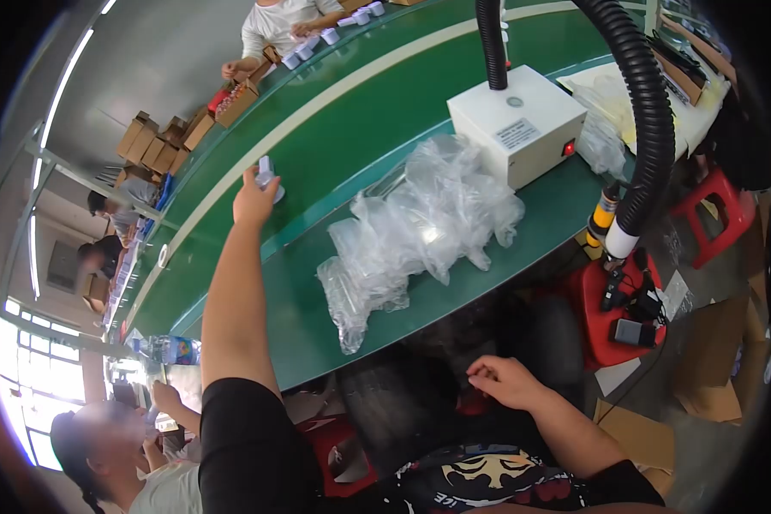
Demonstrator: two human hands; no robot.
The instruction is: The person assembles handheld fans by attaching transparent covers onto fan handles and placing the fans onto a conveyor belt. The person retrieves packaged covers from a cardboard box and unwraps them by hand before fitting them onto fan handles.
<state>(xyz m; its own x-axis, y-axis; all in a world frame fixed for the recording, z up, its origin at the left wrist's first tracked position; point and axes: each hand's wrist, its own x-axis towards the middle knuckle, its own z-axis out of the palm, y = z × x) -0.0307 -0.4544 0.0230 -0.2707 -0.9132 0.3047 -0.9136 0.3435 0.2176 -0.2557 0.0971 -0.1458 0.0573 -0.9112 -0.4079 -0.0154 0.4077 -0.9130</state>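
Observation:
Stretched out over the green conveyor belt [334, 128], my left hand [254, 201] has its fingers round a small white and lilac plastic part [266, 168]. The part has a round base that rests low beside the hand. My right hand [504, 383] hangs over my lap, fingers loosely curled and apart, with nothing visible in it. Between the two hands, a heap of clear plastic bags [420, 223] lies on the green work surface [304, 321].
A white box machine [518, 124] with a black hose [647, 111] stands behind the bags. A red stool [604, 300] holds cables and adapters at the right. Co-workers sit across the belt and at the lower left. Cardboard boxes [158, 154] are stacked at the far left.

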